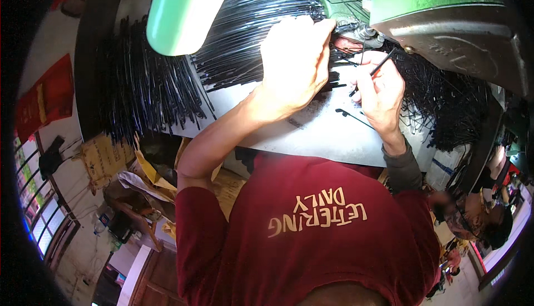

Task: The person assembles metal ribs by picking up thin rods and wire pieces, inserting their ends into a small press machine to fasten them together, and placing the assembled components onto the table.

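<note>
Right hand (382, 92): fingers clamped on slim, straight black rod (382, 63), slanted toward one o'clock. Left hand (293, 64): fingers bunched, grip hidden; massed black rods (239, 39) lay at ten o'clock. Step apparently single-rod handling beside green metal machine (445, 25); next move seemingly called for steady pinch.

The left arm bends at the elbow, and its bare left forearm (222, 136) slants up and inward to the left wrist (257, 106). The left hand (292, 70) shows its back, brightly lit, with the fingers bent forward and their tips mostly hidden. The right forearm (405, 167) is covered almost to the right wrist (393, 142), which is bare. The right hand (381, 95) leans inward, thumb and bent fingers drawn together in a light pinch. The hands are near each other.
</note>
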Available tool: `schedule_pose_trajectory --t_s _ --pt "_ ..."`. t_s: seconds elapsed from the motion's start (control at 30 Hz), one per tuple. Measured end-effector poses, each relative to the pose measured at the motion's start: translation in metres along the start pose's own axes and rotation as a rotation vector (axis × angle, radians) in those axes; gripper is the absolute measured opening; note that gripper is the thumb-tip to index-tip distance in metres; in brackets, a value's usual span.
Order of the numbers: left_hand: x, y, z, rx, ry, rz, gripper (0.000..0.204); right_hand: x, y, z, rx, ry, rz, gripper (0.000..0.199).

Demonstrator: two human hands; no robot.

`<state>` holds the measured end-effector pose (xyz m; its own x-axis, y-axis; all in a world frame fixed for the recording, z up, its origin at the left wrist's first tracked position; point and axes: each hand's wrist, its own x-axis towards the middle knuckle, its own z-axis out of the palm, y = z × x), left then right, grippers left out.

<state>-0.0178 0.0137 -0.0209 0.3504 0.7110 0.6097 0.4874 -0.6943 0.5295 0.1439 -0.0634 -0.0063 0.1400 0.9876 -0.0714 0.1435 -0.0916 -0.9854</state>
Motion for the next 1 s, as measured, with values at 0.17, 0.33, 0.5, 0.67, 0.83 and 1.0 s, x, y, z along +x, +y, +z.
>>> schedule_pose_trajectory --t_s 0.17,0.33,0.5,0.67,0.83,1.0 --pt "0.001 0.008 -0.003 -0.092 -0.048 -0.066 0.033 -0.001 -0.001 -0.001 0.016 0.016 0.001 0.018" --pt "-0.001 0.004 0.005 -0.119 -0.016 -0.073 0.028 -0.001 0.0 -0.002 0.034 0.019 0.025 0.017" --pt "-0.002 0.004 0.006 -0.154 -0.046 -0.089 0.029 0.001 0.003 -0.003 0.02 0.018 0.027 0.016" --pt "-0.002 0.005 0.006 -0.105 -0.051 -0.07 0.03 0.002 0.005 -0.002 0.061 0.057 0.035 0.014" --pt "0.0 0.007 0.008 -0.048 -0.022 0.012 0.036 0.001 0.001 -0.003 0.111 0.061 0.07 0.014" --pt "0.011 0.011 0.01 0.022 0.021 0.062 0.03 0.005 0.0 -0.007 0.162 0.057 0.069 0.014"
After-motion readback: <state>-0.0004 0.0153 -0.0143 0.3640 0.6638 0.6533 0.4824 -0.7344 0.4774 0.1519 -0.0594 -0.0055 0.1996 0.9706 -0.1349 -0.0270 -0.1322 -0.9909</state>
